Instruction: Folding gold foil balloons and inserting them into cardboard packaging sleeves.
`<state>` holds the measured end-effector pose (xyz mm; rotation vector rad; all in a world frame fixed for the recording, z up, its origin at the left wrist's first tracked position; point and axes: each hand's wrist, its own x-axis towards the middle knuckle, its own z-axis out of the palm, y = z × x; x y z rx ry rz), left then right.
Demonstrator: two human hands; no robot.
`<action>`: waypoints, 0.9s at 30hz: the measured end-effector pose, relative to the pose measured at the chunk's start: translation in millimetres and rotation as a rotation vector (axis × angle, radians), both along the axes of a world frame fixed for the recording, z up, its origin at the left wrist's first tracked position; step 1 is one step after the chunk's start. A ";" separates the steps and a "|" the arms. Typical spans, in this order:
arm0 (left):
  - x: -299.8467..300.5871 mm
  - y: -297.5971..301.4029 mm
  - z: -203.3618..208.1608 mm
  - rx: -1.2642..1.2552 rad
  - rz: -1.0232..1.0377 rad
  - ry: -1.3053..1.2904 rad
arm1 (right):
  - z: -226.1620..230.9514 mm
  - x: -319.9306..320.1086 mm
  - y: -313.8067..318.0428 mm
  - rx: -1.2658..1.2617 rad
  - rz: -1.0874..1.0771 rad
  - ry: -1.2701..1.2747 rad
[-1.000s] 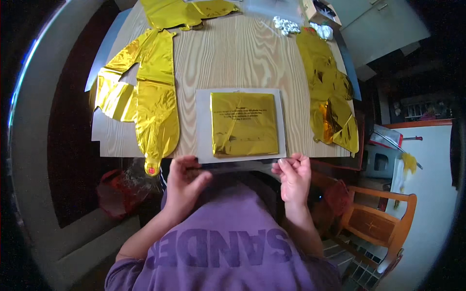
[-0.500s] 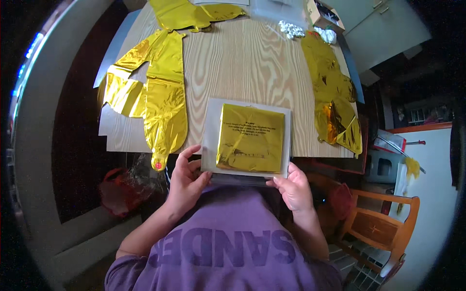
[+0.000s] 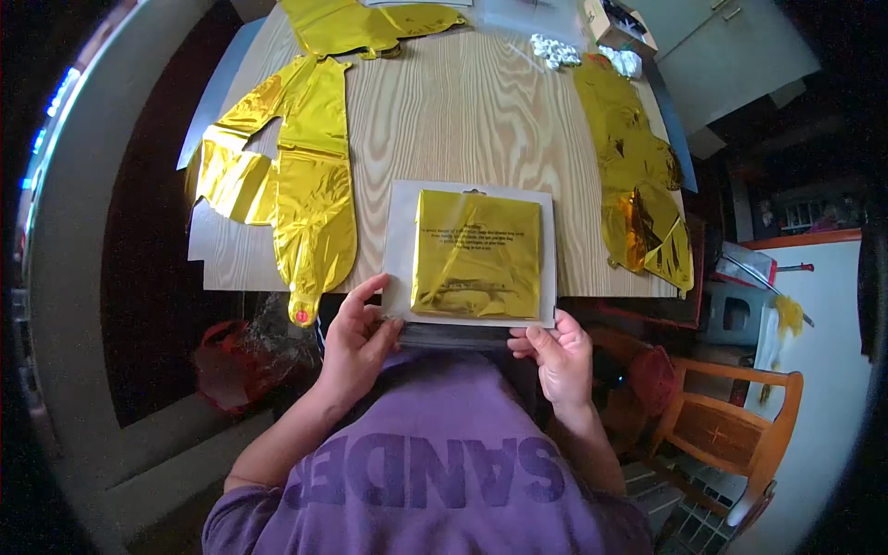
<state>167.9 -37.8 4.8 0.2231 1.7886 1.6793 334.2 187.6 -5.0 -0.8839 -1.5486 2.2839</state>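
A clear plastic packet [image 3: 476,254] holds a folded gold foil balloon against a white card, its printed side facing up. It lies over the near edge of the table, tipped slightly towards me. My left hand [image 3: 359,324] pinches the packet's lower left corner between thumb and fingers. At the lower right corner my right hand [image 3: 562,356] grips it, thumb on top. A transparent flap [image 3: 453,336] of the bag hangs between the two hands along the near edge.
Flat gold foil balloons lie on the wooden table [image 3: 444,120]: one at left [image 3: 314,185], one at right [image 3: 634,166], one at the far left [image 3: 342,28]. White crumpled pieces [image 3: 555,52] and an open box [image 3: 622,26] sit far right. A wooden chair [image 3: 726,425] stands right.
The packet has shifted slightly up and to the left, and its tilt has levelled out. My right hand has adjusted its fingers at the corner; the left keeps its pinch.
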 end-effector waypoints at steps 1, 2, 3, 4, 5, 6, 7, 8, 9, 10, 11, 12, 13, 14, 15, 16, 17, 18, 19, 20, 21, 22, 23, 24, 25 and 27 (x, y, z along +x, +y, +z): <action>-0.6 0.1 -1.3 -0.007 -0.009 0.019 | -1.8 0.5 0.5 0.023 -0.004 -0.003; -1.4 -0.9 -3.7 -0.014 -0.018 0.038 | -3.8 0.8 1.1 0.047 -0.008 -0.006; -2.2 -0.5 -5.1 -0.020 -0.029 0.057 | -6.3 1.1 2.1 0.041 -0.014 -0.004; -2.7 0.2 -5.1 -0.027 -0.037 0.085 | -9.2 0.6 2.7 0.034 -0.019 -0.003; -3.2 0.9 -4.9 -0.035 -0.044 0.113 | -10.1 -0.4 2.9 0.028 -0.024 -0.001; -3.3 0.6 -5.4 -0.045 -0.046 0.142 | -8.5 -3.5 1.9 0.029 -0.029 -0.009; -3.5 0.6 -5.9 -0.054 -0.044 0.133 | -5.2 -7.3 0.5 0.029 -0.033 -0.016; -3.8 0.6 -6.3 -0.064 -0.042 0.124 | -3.4 -9.2 0.3 0.029 -0.038 -0.023; -3.8 0.9 -6.2 -0.074 -0.041 0.114 | -5.6 -8.2 0.8 0.036 -0.047 -0.019; -3.6 1.6 -5.9 -0.076 -0.040 0.115 | -10.0 -6.7 1.4 0.043 -0.055 -0.014; -3.4 2.4 -5.4 -0.077 -0.038 0.116 | -12.2 -5.8 1.9 0.050 -0.064 -0.010; -3.4 2.7 -5.2 -0.080 -0.034 0.117 | -12.4 -6.3 1.9 0.035 -0.085 -0.016; -3.8 3.1 -4.7 -0.087 -0.042 0.126 | -12.5 -7.2 1.7 0.020 -0.107 -0.022; -4.4 3.6 -4.2 -0.094 -0.050 0.134 | -12.6 -8.2 1.3 0.005 -0.129 -0.028; -5.2 4.4 -3.9 -0.101 -0.059 0.143 | -12.3 -9.5 0.7 0.006 -0.142 -0.031; -5.7 5.5 -4.4 -0.096 -0.048 0.140 | -11.7 -11.0 -0.1 0.007 -0.155 -0.033; -6.1 6.9 -5.4 -0.090 -0.037 0.137 | -11.4 -12.1 -0.2 0.008 -0.169 -0.036; -6.8 7.5 -5.8 -0.086 -0.025 0.134 | -11.8 -12.5 0.0 0.010 -0.174 -0.055; -7.8 7.8 -5.0 -0.099 -0.033 0.143 | -12.6 -12.6 0.5 0.012 -0.179 -0.075; -8.9 8.0 -3.5 -0.111 -0.041 0.151 | -13.4 -12.7 1.2 0.014 -0.184 -0.095; -9.9 7.6 -2.6 -0.125 -0.048 0.160 | -14.5 -13.3 2.4 0.008 -0.172 -0.104; -10.1 7.5 -3.7 -0.121 -0.046 0.190 | -15.6 -13.7 3.9 0.002 -0.160 -0.113; -9.9 7.9 -6.0 -0.118 -0.045 0.219 | -16.2 -14.6 4.7 -0.004 -0.149 -0.122; -9.5 7.9 -7.4 -0.114 -0.044 0.246 | -15.1 -16.4 4.1 0.011 -0.151 -0.109; -10.0 7.6 -7.0 -0.147 -0.053 0.272 | -12.3 -19.3 3.2 0.026 -0.154 -0.096; -11.3 8.3 -5.3 -0.213 -0.072 0.323 | -7.9 -21.1 3.4 0.040 -0.139 -0.084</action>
